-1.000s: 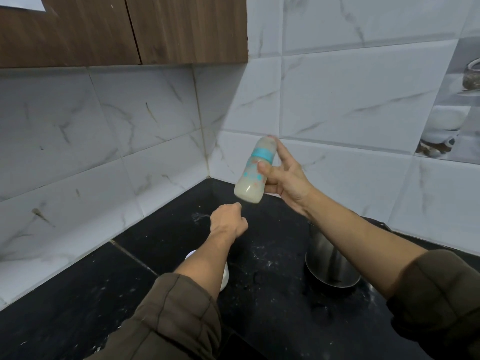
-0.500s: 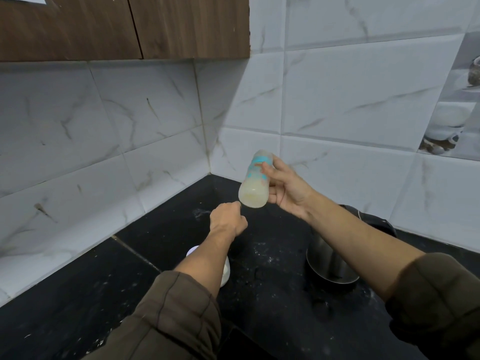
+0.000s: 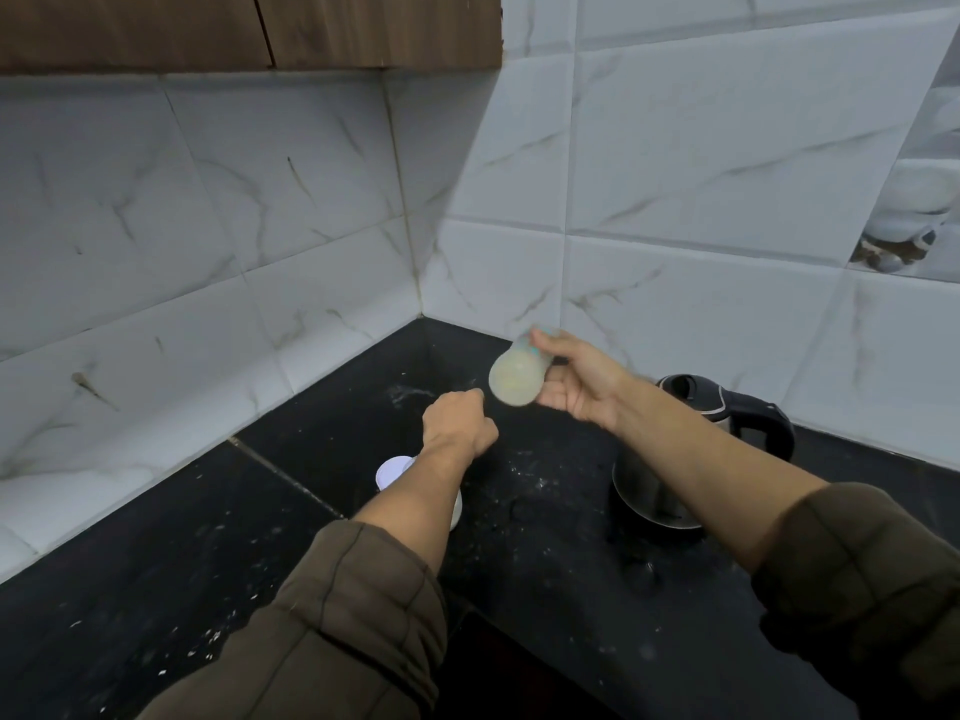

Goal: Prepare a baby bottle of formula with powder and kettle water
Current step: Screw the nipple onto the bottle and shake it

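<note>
My right hand [image 3: 582,381] grips a baby bottle [image 3: 517,379] with milky liquid inside. The bottle is blurred and tilted, its base pointing toward me, above the black counter [image 3: 208,563]. My left hand [image 3: 457,426] hovers just left of and below the bottle, fingers curled into a loose fist with nothing seen in it. A white powder container [image 3: 392,470] stands on the counter, mostly hidden under my left forearm. A steel kettle [image 3: 649,491] with a black handle and lid sits on the counter under my right forearm.
The counter runs into a corner of white marble-pattern tiles [image 3: 311,210]. Wooden cabinets [image 3: 208,28] hang above on the left. White powder specks and a wet patch [image 3: 410,394] lie on the black surface near the corner.
My right hand has dropped lower with the bottle and tipped it further over, so the base now faces me. The bottle is motion-blurred. My left hand has hardly moved.
</note>
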`<state>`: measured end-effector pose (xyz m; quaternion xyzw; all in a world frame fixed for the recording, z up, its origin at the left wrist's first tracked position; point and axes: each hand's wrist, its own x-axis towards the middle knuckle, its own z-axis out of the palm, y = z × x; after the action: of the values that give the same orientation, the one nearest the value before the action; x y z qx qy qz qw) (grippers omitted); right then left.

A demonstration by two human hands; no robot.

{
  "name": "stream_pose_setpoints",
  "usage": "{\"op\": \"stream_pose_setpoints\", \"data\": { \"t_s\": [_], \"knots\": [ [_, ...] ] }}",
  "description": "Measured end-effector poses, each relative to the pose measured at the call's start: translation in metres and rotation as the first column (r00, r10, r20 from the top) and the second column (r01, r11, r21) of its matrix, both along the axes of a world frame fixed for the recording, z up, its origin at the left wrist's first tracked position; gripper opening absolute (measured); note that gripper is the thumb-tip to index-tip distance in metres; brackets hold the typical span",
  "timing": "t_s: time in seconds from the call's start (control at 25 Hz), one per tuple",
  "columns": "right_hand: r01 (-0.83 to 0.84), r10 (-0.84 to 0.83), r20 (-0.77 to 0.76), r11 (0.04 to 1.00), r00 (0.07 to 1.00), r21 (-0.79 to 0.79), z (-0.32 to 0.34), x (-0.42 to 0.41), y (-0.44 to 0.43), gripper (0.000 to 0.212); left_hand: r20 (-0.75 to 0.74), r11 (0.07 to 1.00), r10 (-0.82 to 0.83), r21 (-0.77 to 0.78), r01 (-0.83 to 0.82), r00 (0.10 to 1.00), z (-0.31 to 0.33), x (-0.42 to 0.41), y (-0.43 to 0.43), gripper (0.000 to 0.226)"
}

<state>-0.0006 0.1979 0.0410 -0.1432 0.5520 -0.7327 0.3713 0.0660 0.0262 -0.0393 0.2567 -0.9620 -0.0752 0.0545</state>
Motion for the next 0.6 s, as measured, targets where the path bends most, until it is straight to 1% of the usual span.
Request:
{"op": "stream_pose_setpoints", "data": {
  "t_s": [0.04,0.08,0.12,0.16,0.2,0.28,0.32,0.36,0.4,0.48,0.52,0.56,0.6],
  "knots": [
    [0.082,-0.081,0.084,0.997,0.993,-0.009,-0.003,-0.004,-0.001,0.052,0.004,1.000,-0.003,0.001,0.003,1.000,-0.002,0.002,0.000,0.029],
    [0.115,-0.115,0.129,0.993,0.985,0.002,-0.006,-0.005,-0.002,0.053,0.007,1.000,-0.002,0.006,0.002,1.000,-0.004,0.004,0.000,0.031],
    [0.091,-0.095,0.121,0.995,0.988,0.039,-0.008,-0.002,0.000,0.053,0.011,1.000,0.001,0.009,-0.001,1.000,-0.006,0.005,0.000,0.030],
    [0.019,-0.025,0.075,0.997,0.997,0.080,-0.010,0.001,0.002,0.053,0.017,1.000,0.004,0.011,-0.005,1.000,-0.008,0.006,-0.001,0.028],
    [-0.079,0.079,0.009,0.989,0.997,0.121,-0.011,0.006,0.005,0.054,0.024,1.000,0.007,0.009,-0.007,1.000,-0.010,0.008,-0.002,0.026],
    [-0.264,0.286,-0.105,0.947,0.953,0.183,-0.013,0.013,0.011,0.057,0.024,1.000,0.010,0.006,-0.010,1.000,-0.010,0.010,-0.003,0.025],
    [-0.284,0.310,-0.132,0.941,0.942,0.185,-0.015,0.012,0.012,0.057,0.021,1.000,0.012,0.010,-0.012,1.000,-0.010,0.011,-0.003,0.026],
    [-0.250,0.275,-0.143,0.954,0.951,0.168,-0.017,0.012,0.012,0.056,0.017,1.000,0.017,0.012,-0.017,1.000,-0.010,0.013,-0.004,0.027],
    [-0.177,0.195,-0.130,0.975,0.972,0.135,-0.018,0.011,0.011,0.054,0.012,1.000,0.022,0.014,-0.022,1.000,-0.011,0.014,-0.005,0.029],
    [0.027,-0.026,-0.022,0.998,0.999,0.062,-0.022,0.005,0.007,0.053,0.008,0.999,0.027,0.016,-0.027,1.000,-0.012,0.019,-0.005,0.034],
    [0.085,-0.086,0.035,0.996,0.996,0.032,-0.024,0.002,0.006,0.053,0.007,0.999,0.030,0.015,-0.030,1.000,-0.012,0.020,-0.005,0.036],
    [0.079,-0.081,0.050,0.996,0.995,0.032,-0.024,0.003,0.007,0.054,0.006,0.999,0.030,0.016,-0.031,1.000,-0.013,0.021,-0.005,0.036],
    [0.010,-0.011,0.018,0.998,1.000,0.061,-0.023,0.006,0.010,0.057,0.005,0.999,0.030,0.017,-0.030,1.000,-0.013,0.022,-0.005,0.034]
  ]
}}
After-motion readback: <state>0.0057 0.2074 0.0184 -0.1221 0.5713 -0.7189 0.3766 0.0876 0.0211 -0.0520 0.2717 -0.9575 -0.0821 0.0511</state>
